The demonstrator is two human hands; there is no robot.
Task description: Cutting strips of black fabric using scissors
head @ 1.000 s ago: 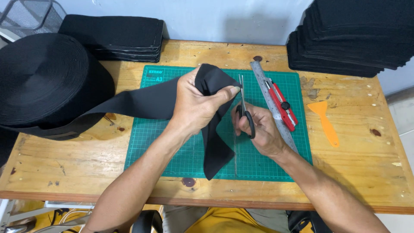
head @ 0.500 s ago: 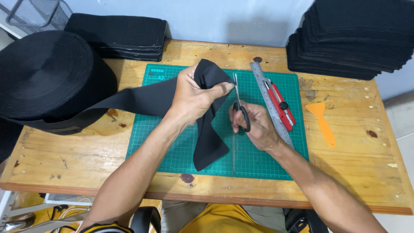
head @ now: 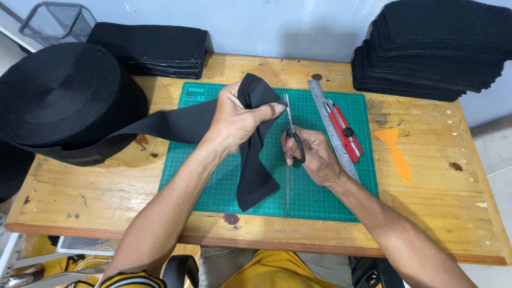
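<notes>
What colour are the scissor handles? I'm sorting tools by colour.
Black, clearest in the head view: the scissors sit in the right hand, blades pointing up beside the black strap.

One head-worn camera looks steeply down and forward from above the person's seat, taking in the whole wooden table [head: 426,213] from its near edge to the wall behind. It sits close enough that both forearms enter from the bottom edge, with the green cutting mat [head: 320,192] near the middle. No second view shares the scene.
</notes>
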